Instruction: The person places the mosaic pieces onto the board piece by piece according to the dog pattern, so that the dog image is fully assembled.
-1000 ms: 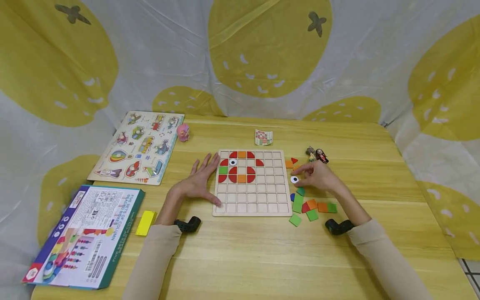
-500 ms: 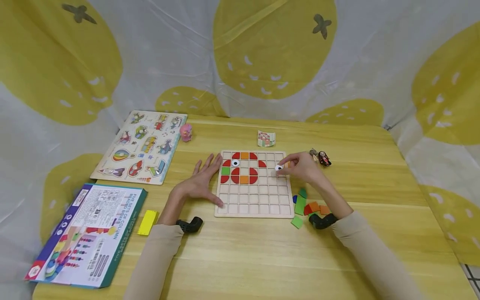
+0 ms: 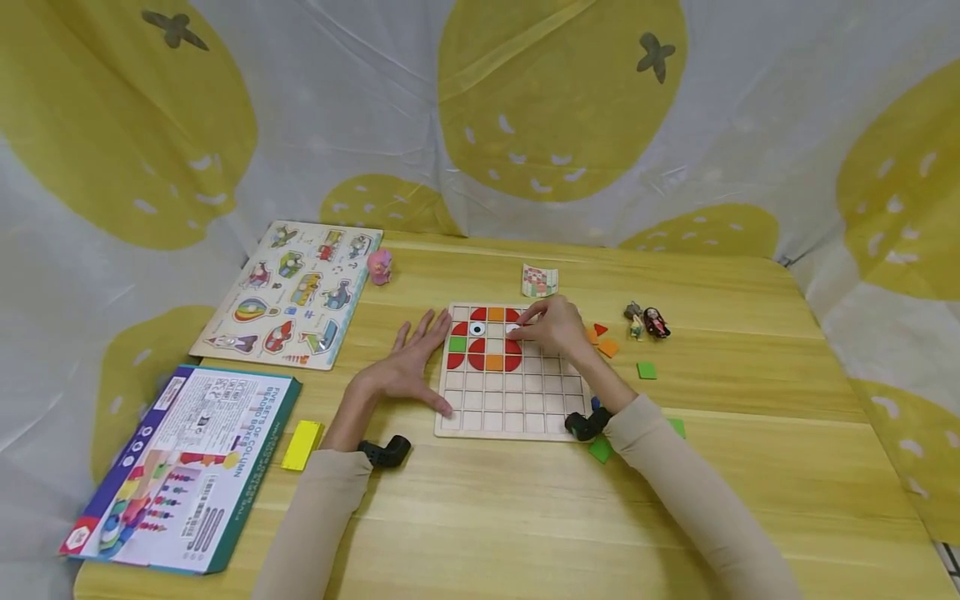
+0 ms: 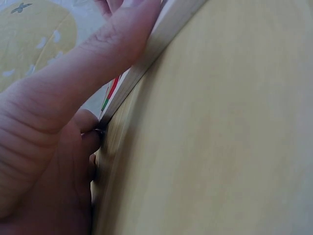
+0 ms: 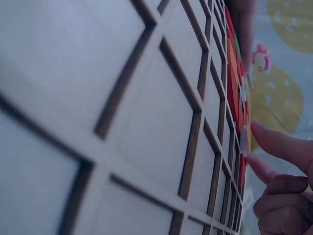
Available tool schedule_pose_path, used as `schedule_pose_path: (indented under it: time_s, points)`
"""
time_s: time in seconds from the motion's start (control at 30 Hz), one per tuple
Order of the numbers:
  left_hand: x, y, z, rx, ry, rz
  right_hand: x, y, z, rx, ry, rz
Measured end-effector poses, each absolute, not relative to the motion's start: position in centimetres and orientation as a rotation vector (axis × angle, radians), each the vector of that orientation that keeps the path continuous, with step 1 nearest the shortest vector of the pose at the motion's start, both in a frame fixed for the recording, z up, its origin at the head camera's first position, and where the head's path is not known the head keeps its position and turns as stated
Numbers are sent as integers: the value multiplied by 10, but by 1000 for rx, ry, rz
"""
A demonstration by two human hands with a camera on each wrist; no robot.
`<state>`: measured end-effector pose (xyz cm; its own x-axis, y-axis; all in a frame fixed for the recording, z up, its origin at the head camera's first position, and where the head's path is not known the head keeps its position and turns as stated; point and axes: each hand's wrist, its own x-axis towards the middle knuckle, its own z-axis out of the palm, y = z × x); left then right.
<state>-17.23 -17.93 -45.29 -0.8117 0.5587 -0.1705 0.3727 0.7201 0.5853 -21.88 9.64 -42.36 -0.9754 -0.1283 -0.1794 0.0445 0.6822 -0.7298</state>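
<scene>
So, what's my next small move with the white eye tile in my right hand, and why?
Probably press the pinched white eye tile flat into the pale wooden grid board: your right hand holds it between red curved tiles, level with the white round eye disc, and your left hand touches the board's edge.

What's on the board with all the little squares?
Red pieces, orange pieces, a green piece and a white eye. The right hand pinches another eye there. In the head view, it hides part of the board.

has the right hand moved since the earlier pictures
Yes, to the left: the right hand went from beyond the right edge of the wooden grid board to over its upper part.
</scene>
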Motion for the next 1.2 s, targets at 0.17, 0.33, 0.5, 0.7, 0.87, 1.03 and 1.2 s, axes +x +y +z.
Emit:
schedule_pose_path:
  time_s: [0.17,0.33,0.5,0.7,0.87,1.03,1.2]
  points:
    - [-172,-180,-454,716,2592,773,-223,103,-425,-190,2577,-1243]
    - [-172,-180,-454,720,2592,770,-227,104,-426,-215,2539,-1239]
    - [-172,-180,-454,718,2589,765,-231,102,-427,-189,2532,-1239]
    - [-172,-179,-453,718,2587,767,-234,101,-429,-175,2524,-1241]
    - [-172,-179,-452,715,2583,770,-233,102,-429,-181,2529,-1246]
    - [-173,-178,-452,713,2590,762,-233,102,-430,-180,2525,-1262]
    - [-173,-178,-451,706,2590,755,-232,106,-429,-233,2486,-1317]
